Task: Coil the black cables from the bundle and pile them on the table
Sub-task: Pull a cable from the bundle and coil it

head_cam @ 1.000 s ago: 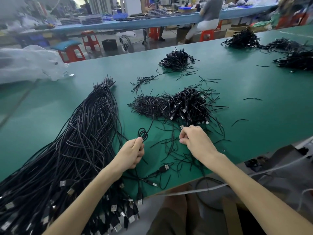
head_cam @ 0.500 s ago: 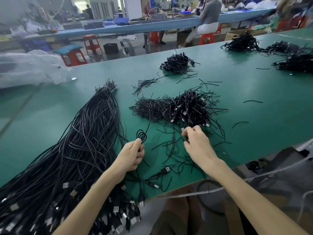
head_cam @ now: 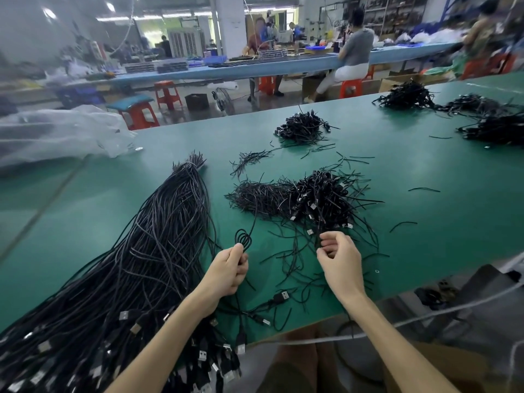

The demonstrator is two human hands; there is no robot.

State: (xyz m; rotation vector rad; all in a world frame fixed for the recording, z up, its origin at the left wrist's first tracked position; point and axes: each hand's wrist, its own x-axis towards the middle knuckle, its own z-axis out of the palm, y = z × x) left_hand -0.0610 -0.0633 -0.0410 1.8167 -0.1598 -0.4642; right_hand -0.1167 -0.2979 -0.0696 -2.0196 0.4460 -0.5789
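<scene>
The cable coil (head_cam: 243, 239) stands up out of your left hand (head_cam: 228, 272). Its narrow loops rise just above your thumb and point toward the worktop's (head_cam: 439, 236) far edge, and its free tail runs on toward the pile of coiled cables (head_cam: 317, 197). Your left hand is fisted around the coil's lower end, with the forearm coming in over the near edge.

Your right hand (head_cam: 338, 258) sits just to the right, apart from the left. Its fingers are curled and pinch thin black strands (head_cam: 318, 240) at the near fringe of that pile.

The long bundle (head_cam: 158, 251) lies to the left of your left arm. Its long axis runs from the near left corner toward the far edge and tapers to a tip. Its metal-ended plugs (head_cam: 198, 355) crowd the near edge under your forearm.

A smaller heap (head_cam: 302, 129) lies beyond the pile, nearer the far edge. A clear plastic bag (head_cam: 56, 134) rests at the far left.
</scene>
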